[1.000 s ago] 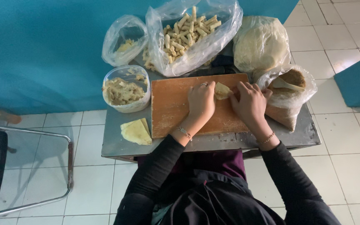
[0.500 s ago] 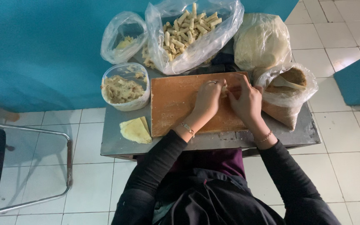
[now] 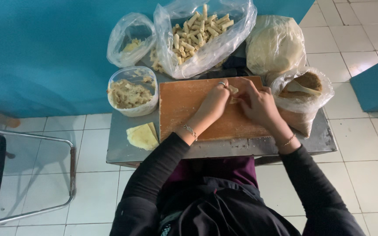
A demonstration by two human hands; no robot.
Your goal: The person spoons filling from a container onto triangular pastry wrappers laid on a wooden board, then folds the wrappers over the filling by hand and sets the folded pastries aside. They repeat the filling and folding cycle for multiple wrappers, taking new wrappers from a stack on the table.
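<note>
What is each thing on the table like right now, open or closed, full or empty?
Big bag of rolls: open, well filled.
Small bag: open, nearly empty.
Tub of filling: lidless, partly full.
Wrapper piece: pinched between left hand and right hand.
Bag with spoon: open.

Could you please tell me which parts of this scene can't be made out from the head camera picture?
- Pale wrapper piece: mostly covered by the left hand and right hand, so its shape is unclear.
- Scoop in the brown-powder bag: its bowl is buried.
- Chair: cut off by the left edge.
- Small bag: crinkled plastic blurs the yellow contents.
</note>
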